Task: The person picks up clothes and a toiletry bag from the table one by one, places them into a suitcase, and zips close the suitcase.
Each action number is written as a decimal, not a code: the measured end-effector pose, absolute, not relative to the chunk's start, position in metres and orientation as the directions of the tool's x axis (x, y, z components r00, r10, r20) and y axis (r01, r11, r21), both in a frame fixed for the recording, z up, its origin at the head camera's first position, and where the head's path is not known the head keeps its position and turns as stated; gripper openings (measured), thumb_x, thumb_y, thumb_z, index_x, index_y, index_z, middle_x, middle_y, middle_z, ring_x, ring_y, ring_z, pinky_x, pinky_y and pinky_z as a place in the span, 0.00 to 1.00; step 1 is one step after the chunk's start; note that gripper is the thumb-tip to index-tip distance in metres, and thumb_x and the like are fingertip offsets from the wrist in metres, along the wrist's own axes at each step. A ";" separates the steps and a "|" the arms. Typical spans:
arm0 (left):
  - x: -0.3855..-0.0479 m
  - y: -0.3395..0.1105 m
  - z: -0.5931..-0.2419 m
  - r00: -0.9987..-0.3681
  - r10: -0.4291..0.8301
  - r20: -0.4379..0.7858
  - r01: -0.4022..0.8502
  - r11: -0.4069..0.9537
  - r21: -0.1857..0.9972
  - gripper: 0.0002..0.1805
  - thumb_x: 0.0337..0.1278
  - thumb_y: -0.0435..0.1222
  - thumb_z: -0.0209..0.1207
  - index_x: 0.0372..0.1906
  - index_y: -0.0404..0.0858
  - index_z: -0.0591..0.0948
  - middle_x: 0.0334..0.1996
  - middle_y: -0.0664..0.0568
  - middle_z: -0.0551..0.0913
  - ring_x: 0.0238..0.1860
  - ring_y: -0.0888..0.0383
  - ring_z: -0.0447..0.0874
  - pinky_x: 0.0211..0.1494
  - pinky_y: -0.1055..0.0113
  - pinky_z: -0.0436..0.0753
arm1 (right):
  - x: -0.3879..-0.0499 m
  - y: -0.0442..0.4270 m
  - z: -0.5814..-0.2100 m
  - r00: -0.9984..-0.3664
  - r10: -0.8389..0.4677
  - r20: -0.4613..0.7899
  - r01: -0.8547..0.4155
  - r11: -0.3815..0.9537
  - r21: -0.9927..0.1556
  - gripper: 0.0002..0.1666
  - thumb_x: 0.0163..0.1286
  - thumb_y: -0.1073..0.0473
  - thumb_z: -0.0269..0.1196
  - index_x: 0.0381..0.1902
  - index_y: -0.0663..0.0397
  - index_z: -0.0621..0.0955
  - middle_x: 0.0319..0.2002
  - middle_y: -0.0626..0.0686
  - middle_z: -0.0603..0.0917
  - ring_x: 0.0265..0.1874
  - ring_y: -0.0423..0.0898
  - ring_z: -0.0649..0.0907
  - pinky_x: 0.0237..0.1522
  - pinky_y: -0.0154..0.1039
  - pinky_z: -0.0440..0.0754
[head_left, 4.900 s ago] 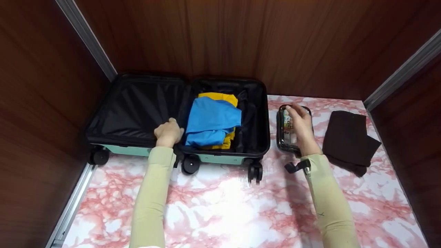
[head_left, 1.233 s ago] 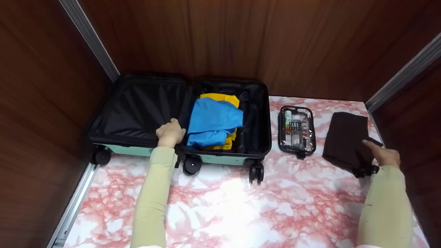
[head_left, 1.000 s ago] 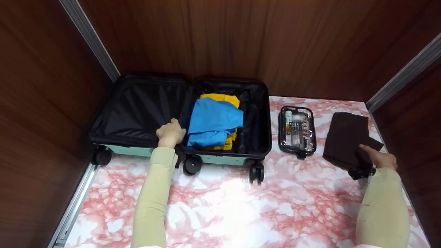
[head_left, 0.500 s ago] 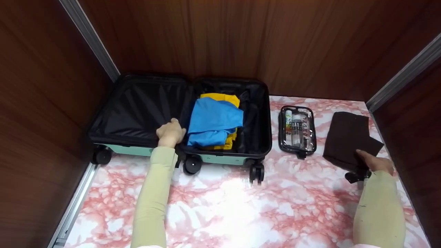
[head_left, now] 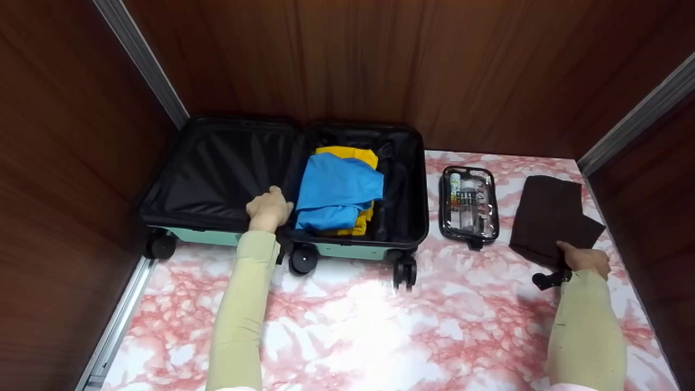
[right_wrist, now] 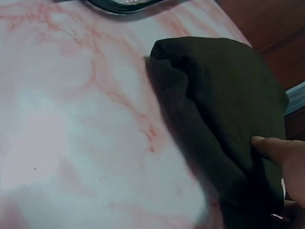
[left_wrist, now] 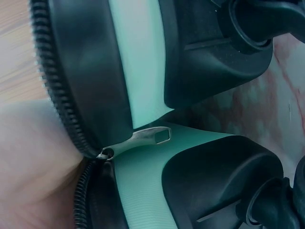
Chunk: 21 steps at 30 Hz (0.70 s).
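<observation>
In the head view my left hand (head_left: 269, 209) lies with bent fingers on the front edge of the black-lined suitcase (head_left: 217, 174), near where its halves meet; the fingertips are hidden. The left wrist view shows the hand (left_wrist: 35, 167) against the zipper edge (left_wrist: 62, 109) of the suitcase. My right hand (head_left: 588, 260) pinches the near right part of a folded dark cloth (head_left: 548, 212). In the right wrist view the thumb of that hand (right_wrist: 286, 167) lies on top of the cloth (right_wrist: 233, 90), with other fingers low at its edge.
Blue cloth (head_left: 339, 184) lies on yellow cloth (head_left: 364, 155) in the suitcase's right half. A clear pouch with bottles (head_left: 468, 209) lies between suitcase and dark cloth. Wooden walls (head_left: 358, 65) stand behind and at both sides; black wheels (head_left: 404, 271) stick out in front.
My right hand has left the pouch, gone over to the dark cloth, and then slid left along its near edge to take hold. My left hand has stayed on the suitcase.
</observation>
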<state>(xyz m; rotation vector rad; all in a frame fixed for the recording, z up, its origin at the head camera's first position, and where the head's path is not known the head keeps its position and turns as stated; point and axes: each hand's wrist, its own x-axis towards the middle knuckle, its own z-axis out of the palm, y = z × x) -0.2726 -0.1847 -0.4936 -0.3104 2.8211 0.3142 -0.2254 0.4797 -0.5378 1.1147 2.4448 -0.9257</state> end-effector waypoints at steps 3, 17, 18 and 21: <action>-0.272 -0.186 -0.495 -0.938 -0.176 -0.298 -0.239 0.952 0.191 0.37 0.77 0.50 0.49 0.76 0.29 0.59 0.62 0.30 0.76 0.56 0.34 0.79 0.53 0.43 0.77 | -0.228 0.480 -0.541 -0.656 0.566 -0.499 0.755 0.497 -0.427 0.62 0.71 0.32 0.53 0.71 0.87 0.51 0.71 0.79 0.59 0.70 0.67 0.65 0.69 0.55 0.66; -0.271 -0.187 -0.494 -0.937 -0.182 -0.299 -0.248 0.948 0.199 0.36 0.77 0.50 0.49 0.76 0.29 0.60 0.62 0.31 0.76 0.56 0.34 0.79 0.54 0.43 0.77 | -0.227 0.476 -0.534 -0.697 0.522 -0.492 0.712 0.583 -0.391 0.61 0.73 0.34 0.53 0.69 0.90 0.52 0.70 0.81 0.58 0.67 0.67 0.66 0.69 0.53 0.65; -0.271 -0.186 -0.494 -0.936 -0.183 -0.301 -0.248 0.949 0.197 0.36 0.77 0.50 0.49 0.76 0.29 0.60 0.62 0.31 0.76 0.56 0.34 0.79 0.54 0.43 0.77 | -0.227 0.476 -0.533 -0.700 0.518 -0.491 0.709 0.587 -0.391 0.61 0.73 0.34 0.53 0.69 0.91 0.51 0.70 0.81 0.58 0.68 0.68 0.65 0.69 0.53 0.65; -0.271 -0.186 -0.494 -0.933 -0.181 -0.311 -0.248 0.949 0.192 0.37 0.77 0.50 0.49 0.77 0.29 0.58 0.63 0.31 0.76 0.56 0.34 0.79 0.54 0.43 0.77 | -0.228 0.474 -0.531 -0.718 0.496 -0.488 0.688 0.612 -0.390 0.59 0.74 0.37 0.53 0.68 0.92 0.50 0.69 0.83 0.57 0.69 0.71 0.63 0.70 0.53 0.64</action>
